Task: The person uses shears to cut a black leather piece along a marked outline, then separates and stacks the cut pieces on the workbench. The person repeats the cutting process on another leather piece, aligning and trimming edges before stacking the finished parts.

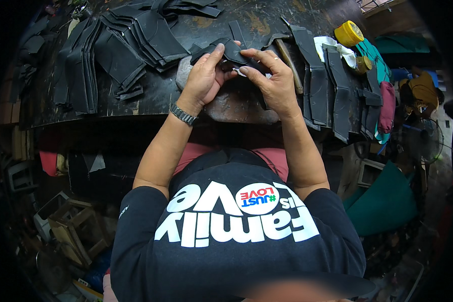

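Observation:
Over the near edge of the dark worktable (pixel 151 103), I hold a curved black leather-like piece (pixel 232 52) between both hands. My left hand (pixel 206 75) grips its left side, the thumb lying along the top. On the right side, my right hand (pixel 276 80) pinches the piece between thumb and fingers. A small white bit (pixel 240 72) shows between the hands; what it is I cannot make out. Beneath them lies a worn, smooth slab (pixel 236 108), partly covered by my hands. Just right of my right hand rests a wooden tool handle (pixel 289 65), its other end hidden.
Layered black cut pieces (pixel 118 53) spread across the table's left side. More black strips (pixel 314 80) overlap on the right, near a white cloth (pixel 341 52), a yellow tub (pixel 348 33) and a small yellowish jar (pixel 363 64). A wooden stool (pixel 75 231) stands at lower left.

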`<state>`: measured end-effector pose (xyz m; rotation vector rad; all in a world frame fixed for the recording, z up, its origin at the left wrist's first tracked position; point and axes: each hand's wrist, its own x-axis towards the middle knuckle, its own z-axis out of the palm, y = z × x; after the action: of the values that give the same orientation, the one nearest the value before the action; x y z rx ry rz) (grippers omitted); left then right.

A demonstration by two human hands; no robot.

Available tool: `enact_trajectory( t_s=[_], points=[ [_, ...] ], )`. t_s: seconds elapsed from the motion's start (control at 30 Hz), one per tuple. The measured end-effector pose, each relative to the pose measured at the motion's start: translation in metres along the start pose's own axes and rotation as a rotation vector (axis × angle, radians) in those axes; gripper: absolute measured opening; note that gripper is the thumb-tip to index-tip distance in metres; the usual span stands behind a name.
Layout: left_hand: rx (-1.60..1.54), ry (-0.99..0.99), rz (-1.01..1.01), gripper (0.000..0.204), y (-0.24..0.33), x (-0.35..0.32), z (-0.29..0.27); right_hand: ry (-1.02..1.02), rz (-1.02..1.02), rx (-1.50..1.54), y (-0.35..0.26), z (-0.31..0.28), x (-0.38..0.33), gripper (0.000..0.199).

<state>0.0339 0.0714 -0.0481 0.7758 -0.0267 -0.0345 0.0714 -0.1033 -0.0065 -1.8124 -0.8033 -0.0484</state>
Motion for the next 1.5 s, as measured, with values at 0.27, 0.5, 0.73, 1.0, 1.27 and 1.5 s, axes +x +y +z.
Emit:
enact_trajectory(
  t_s=[0.27,0.5,0.73,1.0,1.27,1.5],
  points=[
    [-0.032,0.04,-0.056,0.05,0.002,-0.002,-0.003,0.006,0.142,0.232,0.002,-0.004,0.0,0.025],
    [-0.068,0.018,-0.059,0.048,0.002,-0.001,-0.007,0.031,0.128,0.154,0.002,-0.001,-0.012,0.024],
    [0.007,-0.019,-0.001,0.029,0.005,0.001,0.0,0.098,0.072,0.243,0.007,0.005,-0.016,0.03],
    [0.003,-0.095,0.176,0.028,0.042,0.001,0.004,0.038,0.16,0.034,0.034,0.0,-0.016,0.04],
    [-0.008,-0.011,0.399,0.031,0.067,-0.009,0.029,0.106,-0.084,-0.252,0.016,0.002,-0.014,0.018],
    [0.167,-0.1,0.285,0.029,0.02,-0.021,0.082,0.476,-0.289,0.036,-0.025,-0.018,-0.036,0.024]
  ],
)
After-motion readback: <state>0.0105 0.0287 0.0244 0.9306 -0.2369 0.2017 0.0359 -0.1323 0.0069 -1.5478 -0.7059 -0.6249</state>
